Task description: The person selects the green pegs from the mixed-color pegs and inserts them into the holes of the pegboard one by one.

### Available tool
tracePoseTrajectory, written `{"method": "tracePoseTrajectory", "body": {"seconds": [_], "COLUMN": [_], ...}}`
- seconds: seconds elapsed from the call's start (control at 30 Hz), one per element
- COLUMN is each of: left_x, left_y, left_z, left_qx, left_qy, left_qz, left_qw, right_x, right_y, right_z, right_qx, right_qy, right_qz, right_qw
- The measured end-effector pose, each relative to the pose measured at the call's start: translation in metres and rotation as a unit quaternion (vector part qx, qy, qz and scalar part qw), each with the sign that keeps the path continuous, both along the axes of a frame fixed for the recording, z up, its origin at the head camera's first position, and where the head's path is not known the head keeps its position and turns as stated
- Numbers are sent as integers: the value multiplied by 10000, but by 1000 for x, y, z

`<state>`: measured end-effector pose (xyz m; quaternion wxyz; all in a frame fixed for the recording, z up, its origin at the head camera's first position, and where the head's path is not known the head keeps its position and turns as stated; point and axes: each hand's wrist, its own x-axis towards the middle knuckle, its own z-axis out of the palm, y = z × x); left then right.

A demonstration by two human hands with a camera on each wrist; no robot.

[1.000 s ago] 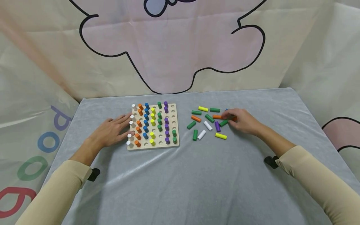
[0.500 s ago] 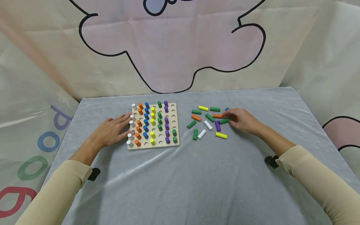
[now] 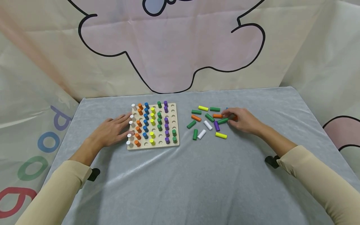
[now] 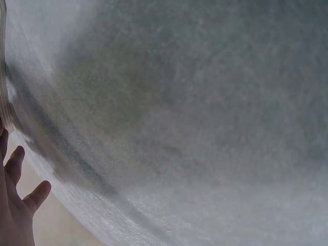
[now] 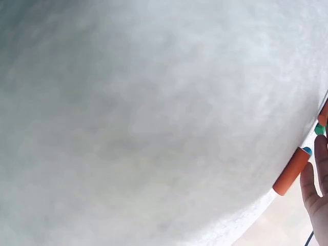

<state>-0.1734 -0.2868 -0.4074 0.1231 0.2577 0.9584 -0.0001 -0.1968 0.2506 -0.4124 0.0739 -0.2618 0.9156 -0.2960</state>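
A pale wooden pegboard (image 3: 153, 147) stands left of the middle in the head view, with rows of white, orange, blue, yellow, green and purple pegs. My left hand (image 3: 113, 131) rests at its left edge, fingers spread. On the right, my right hand (image 3: 243, 121) reaches down among loose pegs, its thumb close by a green peg (image 3: 222, 121). An orange peg (image 5: 291, 171) lies beside its fingers in the right wrist view, with a bit of blue peg (image 5: 307, 150) behind. The head view shows this hand partly covering both.
Several loose pegs lie right of the board, including a purple peg (image 3: 217, 126), a white peg (image 3: 201, 134) and a yellow peg (image 3: 221, 135). Grey cloth (image 3: 180, 181) covers the table. A printed curtain (image 3: 168, 62) hangs behind its back edge.
By the right thumb, the green peg has turned and shifted slightly away from me. The purple peg has moved a little left. The left hand keeps its place.
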Motion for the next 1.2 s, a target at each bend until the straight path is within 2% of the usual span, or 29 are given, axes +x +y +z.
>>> {"method": "tracePoseTrajectory", "body": {"seconds": [0.33,0.73,1.2], "left_x": [1,0,0], "left_y": [0,1,0], "left_z": [-1,-1,-2], "left_qx": [-16,3,19], "left_qy": [-3,30,17], "left_qz": [-4,40,35], "left_qw": [10000,10000,10000], "right_x": [2,0,-6], "right_y": [-6,-19,-47], "right_z": [14,21,32], "right_qx": [-206,-490,-584], "right_qy": [-29,422,353], "right_qz": [-27,152,143], "right_qw": [9998,9978,9976]}}
